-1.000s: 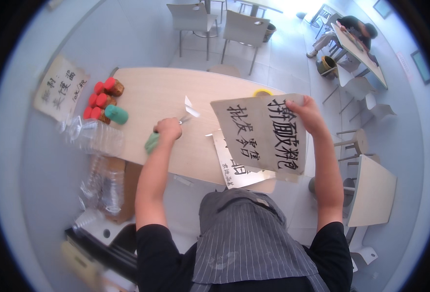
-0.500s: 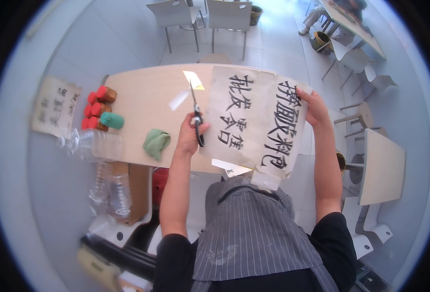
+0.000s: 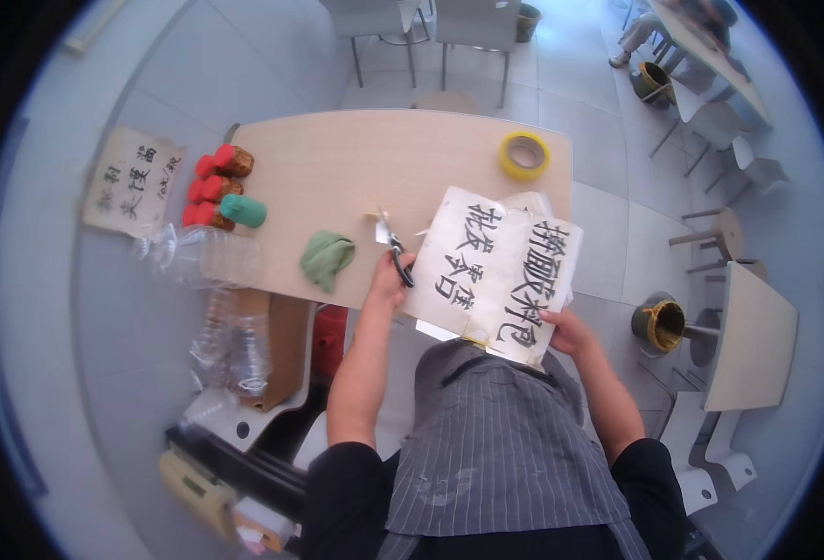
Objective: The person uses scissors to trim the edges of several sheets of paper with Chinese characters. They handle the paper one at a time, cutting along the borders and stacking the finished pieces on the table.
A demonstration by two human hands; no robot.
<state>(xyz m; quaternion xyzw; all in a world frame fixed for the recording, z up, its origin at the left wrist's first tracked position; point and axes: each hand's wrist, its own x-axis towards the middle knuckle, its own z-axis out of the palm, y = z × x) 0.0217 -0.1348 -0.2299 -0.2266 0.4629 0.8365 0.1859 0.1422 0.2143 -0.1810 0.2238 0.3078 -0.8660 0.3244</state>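
Note:
My left hand (image 3: 391,282) is closed around black-handled scissors (image 3: 401,263), whose blades point away from me over the table. By the blade tips is a small white scrap of paper (image 3: 381,231); whether they touch I cannot tell. Just right of the scissors, a large off-white paper sign (image 3: 488,266) with black brush lettering is held tilted over the table's near edge, against my apron. My right hand (image 3: 569,332) pinches its lower right edge. More paper shows behind its upper right corner, and a white strip (image 3: 435,329) sticks out below.
A yellow tape roll (image 3: 524,156) lies at the far right of the table (image 3: 356,149). A green cloth (image 3: 326,259), a teal container (image 3: 243,211), several red-lidded jars (image 3: 221,187) and clear plastic bottles (image 3: 211,257) sit left. Chairs and bins stand around; a person sits far right.
The sign has come lower and tilted, uncovering the tape roll. My right hand has gone from its upper right edge to its lower right. The scissors have turned slightly; the view has shifted.

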